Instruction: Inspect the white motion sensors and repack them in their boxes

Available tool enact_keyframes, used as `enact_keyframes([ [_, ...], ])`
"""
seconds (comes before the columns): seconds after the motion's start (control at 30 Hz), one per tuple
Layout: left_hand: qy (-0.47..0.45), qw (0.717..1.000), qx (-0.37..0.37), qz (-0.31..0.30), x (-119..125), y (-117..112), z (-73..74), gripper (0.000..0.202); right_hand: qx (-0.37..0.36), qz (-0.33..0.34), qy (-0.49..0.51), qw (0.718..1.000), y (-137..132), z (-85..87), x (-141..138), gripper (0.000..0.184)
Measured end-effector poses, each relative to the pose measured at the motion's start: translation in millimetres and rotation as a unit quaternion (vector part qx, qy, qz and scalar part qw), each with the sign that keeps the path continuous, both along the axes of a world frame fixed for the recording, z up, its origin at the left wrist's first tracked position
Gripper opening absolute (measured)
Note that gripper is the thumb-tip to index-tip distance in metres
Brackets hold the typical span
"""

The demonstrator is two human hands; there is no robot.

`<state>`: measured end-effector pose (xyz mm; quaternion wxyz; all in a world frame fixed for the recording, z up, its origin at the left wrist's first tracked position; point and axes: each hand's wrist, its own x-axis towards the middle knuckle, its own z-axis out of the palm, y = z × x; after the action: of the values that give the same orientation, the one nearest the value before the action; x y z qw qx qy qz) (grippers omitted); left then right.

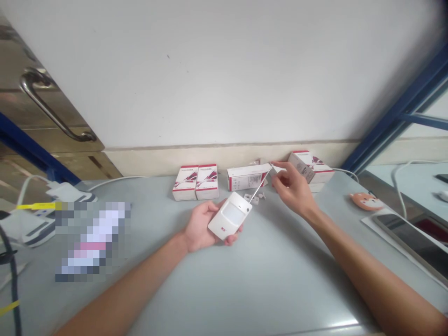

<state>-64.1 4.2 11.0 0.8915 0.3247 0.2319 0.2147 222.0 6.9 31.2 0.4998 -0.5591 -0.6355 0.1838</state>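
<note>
Our bare forearms come in nearest, the left forearm (126, 284) and the right forearm (371, 266) reaching out over a pale grey table (280, 284) that runs to a white wall (217, 70). Three white-and-red boxes stand along the table's far edge: a pair (195, 182), a single box (245, 177) and another tilted at the right (310, 167). Our left hand (199, 226) is closed around a white motion sensor (230, 215), which sits upright across the palm with its pale lens facing us and a small red logo beneath. From its top corner, a thin metal rod (261, 184) slants up to our right hand (292, 186), whose thumb and fingertips (276, 165) pinch near its tip. Small white pieces (254, 198) lie on the table just beyond the sensor.
</note>
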Motion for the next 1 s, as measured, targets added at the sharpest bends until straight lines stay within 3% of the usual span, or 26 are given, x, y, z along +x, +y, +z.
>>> enact_keyframes([
  [0.4, 0.028, 0.998, 0.011, 0.046, 0.4, -3.8, 0.0, 0.043, 0.0, 0.011, -0.033, 0.999, 2.8, -5.8, -1.2, 0.034],
  [0.9, 0.031, 0.992, -0.012, 0.124, 8.1, -9.1, 8.9, 0.042, -0.032, 0.151, -0.066, 0.986, -16.0, -27.5, -40.4, 0.035],
  [1.0, 0.026, 0.99, -0.002, 0.135, 9.0, -9.6, 8.3, 0.043, -0.049, 0.174, -0.062, 0.982, -16.9, -25.4, -41.8, 0.038],
])
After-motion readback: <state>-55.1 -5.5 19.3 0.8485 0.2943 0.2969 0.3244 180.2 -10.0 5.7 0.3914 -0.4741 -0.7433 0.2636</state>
